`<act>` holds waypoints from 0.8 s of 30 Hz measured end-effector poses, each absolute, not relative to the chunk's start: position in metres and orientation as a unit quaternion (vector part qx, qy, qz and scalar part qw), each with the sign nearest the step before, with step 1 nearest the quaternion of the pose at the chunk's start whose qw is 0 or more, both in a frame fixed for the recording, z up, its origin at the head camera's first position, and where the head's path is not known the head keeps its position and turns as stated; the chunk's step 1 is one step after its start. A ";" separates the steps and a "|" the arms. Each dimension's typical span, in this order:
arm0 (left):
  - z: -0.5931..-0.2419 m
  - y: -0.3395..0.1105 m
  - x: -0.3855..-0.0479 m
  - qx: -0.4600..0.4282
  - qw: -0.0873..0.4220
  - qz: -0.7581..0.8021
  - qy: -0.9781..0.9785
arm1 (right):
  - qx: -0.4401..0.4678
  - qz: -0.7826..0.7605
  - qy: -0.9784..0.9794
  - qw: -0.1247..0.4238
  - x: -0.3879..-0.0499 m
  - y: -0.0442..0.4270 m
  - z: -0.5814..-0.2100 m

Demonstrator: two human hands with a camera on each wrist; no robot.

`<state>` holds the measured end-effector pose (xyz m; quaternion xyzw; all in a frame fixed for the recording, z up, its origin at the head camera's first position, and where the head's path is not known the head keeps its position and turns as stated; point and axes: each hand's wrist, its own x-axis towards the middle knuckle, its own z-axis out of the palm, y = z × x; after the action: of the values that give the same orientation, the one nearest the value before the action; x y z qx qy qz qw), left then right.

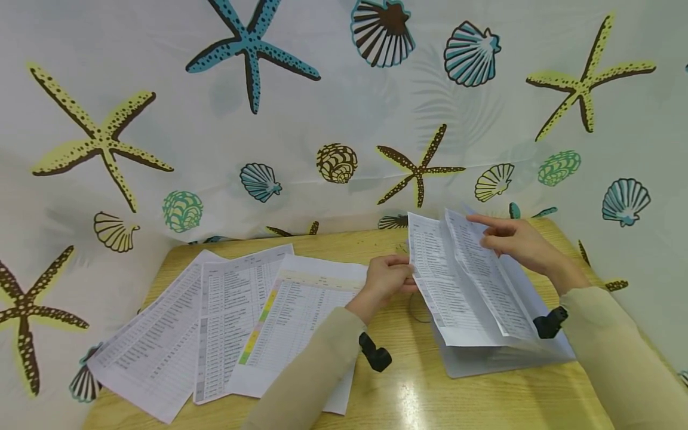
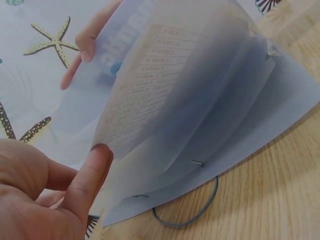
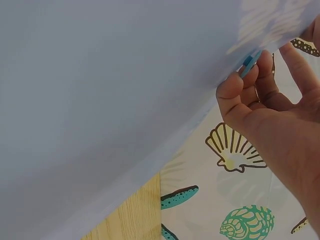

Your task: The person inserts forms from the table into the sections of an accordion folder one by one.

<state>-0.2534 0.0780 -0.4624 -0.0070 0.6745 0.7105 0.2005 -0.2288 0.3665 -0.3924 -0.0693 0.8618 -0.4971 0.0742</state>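
Note:
A pale translucent document folder with printed sheets in it is at the right side of the table. At the sheets' left edge, my left hand pinches the paper between thumb and fingers, as the left wrist view shows. My right hand holds the folder's raised cover at its upper edge, index finger stretched out. Its curled fingers lie against a small blue round button there. From the folder's edge a thin dark cord loop sticks out onto the wood.
Three printed sheets lie spread and overlapping on the left of the wooden table; the rightmost sheet has a coloured strip. A white cloth with starfish and shells hangs behind the table and along its sides.

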 end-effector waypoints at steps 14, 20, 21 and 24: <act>-0.464 0.087 -0.249 -0.012 0.212 0.706 0.676 | -0.067 -0.488 0.868 0.071 -0.228 0.365 -0.391; -0.464 0.090 -0.248 -0.014 0.214 0.707 0.674 | -0.065 -0.484 0.870 0.072 -0.228 0.364 -0.390; -0.463 0.090 -0.248 -0.015 0.214 0.708 0.673 | -0.067 -0.483 0.870 0.071 -0.229 0.364 -0.391; -0.463 0.090 -0.248 -0.010 0.213 0.708 0.673 | -0.072 -0.485 0.869 0.070 -0.229 0.363 -0.390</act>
<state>-0.2476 0.0904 -0.4632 -0.0103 0.6731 0.7083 0.2126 -0.2286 0.3631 -0.3901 -0.0716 0.8687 -0.4851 0.0699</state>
